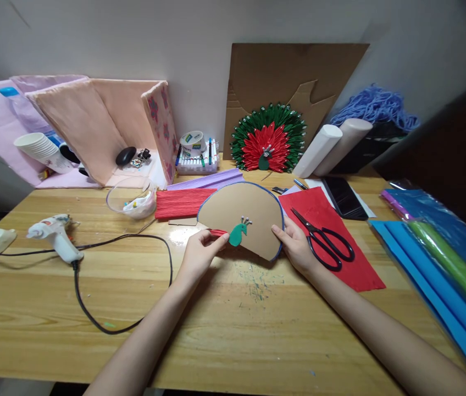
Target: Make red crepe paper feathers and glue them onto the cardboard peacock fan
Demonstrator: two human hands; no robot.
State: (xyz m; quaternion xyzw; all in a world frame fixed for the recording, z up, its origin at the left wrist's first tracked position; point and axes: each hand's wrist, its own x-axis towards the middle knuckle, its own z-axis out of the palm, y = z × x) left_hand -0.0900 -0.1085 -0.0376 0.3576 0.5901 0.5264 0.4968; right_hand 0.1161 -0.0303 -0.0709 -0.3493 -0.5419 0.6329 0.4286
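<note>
In left hand (199, 251), pinching red strip (217, 232) kinda sideways toward green bird (237, 235) by thumb; in right hand (296, 242), gripping cardboard (241, 201).

The left forearm (153, 330) and right forearm (373, 324) are bare along all that shows of them, slender and smooth in outline, broadening gently from narrow, equally bare wrists toward the lower edge of the view. At their ends come the left hand (202, 252) and right hand (299, 247), bare too and slim, with slender fingers (294, 228) and thumbs that taper to rounded tips (the nails are too small to judge, and some fingers are hidden).
</note>
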